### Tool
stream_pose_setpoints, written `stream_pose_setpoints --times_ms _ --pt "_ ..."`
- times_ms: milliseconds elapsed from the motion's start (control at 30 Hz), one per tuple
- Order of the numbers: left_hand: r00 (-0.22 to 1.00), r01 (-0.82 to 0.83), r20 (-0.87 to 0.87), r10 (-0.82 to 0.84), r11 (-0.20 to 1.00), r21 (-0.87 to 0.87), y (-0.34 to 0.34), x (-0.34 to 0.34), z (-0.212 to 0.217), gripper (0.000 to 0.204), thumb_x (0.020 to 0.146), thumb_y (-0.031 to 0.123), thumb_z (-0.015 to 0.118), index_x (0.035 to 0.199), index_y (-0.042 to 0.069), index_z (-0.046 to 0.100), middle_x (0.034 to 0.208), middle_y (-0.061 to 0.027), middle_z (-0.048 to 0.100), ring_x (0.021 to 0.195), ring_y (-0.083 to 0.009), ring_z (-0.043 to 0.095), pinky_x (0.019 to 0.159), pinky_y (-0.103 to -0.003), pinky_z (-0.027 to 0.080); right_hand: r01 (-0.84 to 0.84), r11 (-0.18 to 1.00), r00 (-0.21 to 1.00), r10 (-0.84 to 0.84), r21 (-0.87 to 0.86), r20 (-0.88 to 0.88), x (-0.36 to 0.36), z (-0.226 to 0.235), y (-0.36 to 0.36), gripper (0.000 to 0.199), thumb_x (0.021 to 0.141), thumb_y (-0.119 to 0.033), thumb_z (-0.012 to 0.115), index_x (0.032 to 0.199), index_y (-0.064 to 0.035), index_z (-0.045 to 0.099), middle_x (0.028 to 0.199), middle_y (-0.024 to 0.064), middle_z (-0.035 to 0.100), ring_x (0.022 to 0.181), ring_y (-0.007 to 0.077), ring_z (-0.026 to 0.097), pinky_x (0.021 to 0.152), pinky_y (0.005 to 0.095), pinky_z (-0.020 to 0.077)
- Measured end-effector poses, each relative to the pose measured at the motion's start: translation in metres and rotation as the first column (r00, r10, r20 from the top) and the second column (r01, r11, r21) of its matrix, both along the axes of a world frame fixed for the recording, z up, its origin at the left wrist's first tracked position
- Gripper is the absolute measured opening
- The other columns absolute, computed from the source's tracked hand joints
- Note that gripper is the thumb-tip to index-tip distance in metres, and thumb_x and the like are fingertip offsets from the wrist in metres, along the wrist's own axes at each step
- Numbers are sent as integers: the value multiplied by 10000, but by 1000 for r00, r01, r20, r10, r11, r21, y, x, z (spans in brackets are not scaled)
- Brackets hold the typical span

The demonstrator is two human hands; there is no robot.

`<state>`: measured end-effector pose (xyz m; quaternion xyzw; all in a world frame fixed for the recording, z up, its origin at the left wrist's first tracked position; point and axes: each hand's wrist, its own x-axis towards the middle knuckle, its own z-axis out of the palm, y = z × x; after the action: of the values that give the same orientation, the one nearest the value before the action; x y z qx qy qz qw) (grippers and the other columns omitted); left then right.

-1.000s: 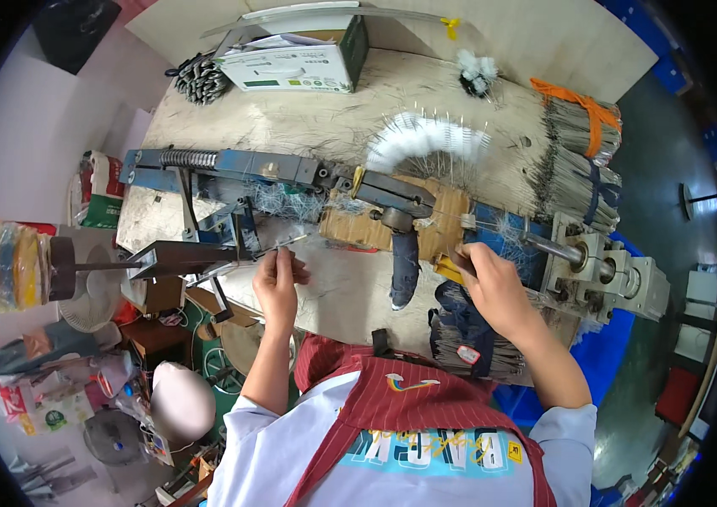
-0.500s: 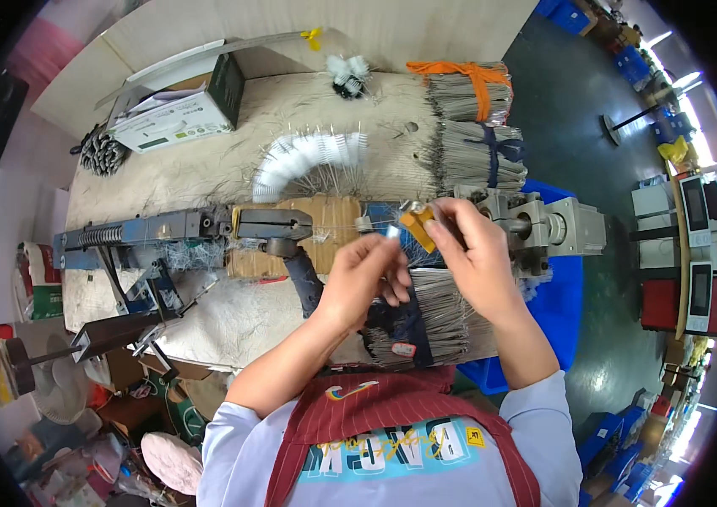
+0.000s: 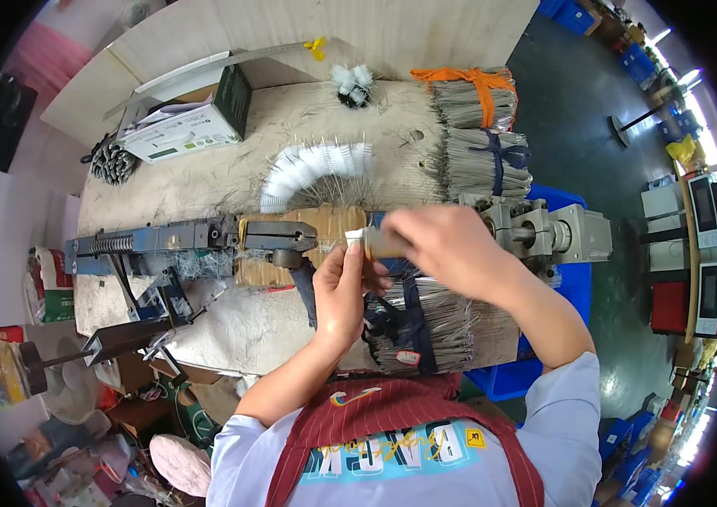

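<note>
Both hands meet over the middle of the table: my left hand pinches a small white tuft at its fingertips, and my right hand is wrapped around a short handle beside it. I judge I'm seating the tuft, so alignment with the blue machine's clamp comes next.

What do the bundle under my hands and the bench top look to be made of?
The bundle looks like thin metal wire: grey, shiny straight strands, tied with a dark strap. The bench top looks like bare wood or board: pale, matte, scuffed, though I can't be sure.
</note>
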<state>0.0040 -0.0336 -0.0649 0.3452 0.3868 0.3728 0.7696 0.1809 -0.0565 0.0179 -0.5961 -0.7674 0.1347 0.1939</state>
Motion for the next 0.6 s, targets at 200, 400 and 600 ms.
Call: stream_pose_setpoints --times_ms 200,400,600 --pt "999 3 -39 -4 1000 -24 0 2 4 308 1033 287 489 945 9 588 709 -73 630 544 -158 617 467 -243 459 37 989 992 -20 -143 122 -5 -11 49 118 866 -187 623 891 -72 614 784 153 649 766 359 642 643 470 490" --pt "1000 -11 10 12 997 -71 -1 0 9 305 1029 289 497 942 9 582 691 -76 623 520 -159 609 442 -244 452 -200 940 976 167 -275 -138 11 -11 55 218 883 -261 624 892 -44 604 740 179 621 727 394 602 638 475 434" --pt "999 38 39 -35 996 -83 1 -3 8 296 1033 284 487 1034 -2 564 830 -112 654 714 -194 658 605 -298 527 -138 915 986 92 -379 -136 7 -11 56 245 851 -256 655 904 -22 605 755 184 635 744 379 621 643 462 448"
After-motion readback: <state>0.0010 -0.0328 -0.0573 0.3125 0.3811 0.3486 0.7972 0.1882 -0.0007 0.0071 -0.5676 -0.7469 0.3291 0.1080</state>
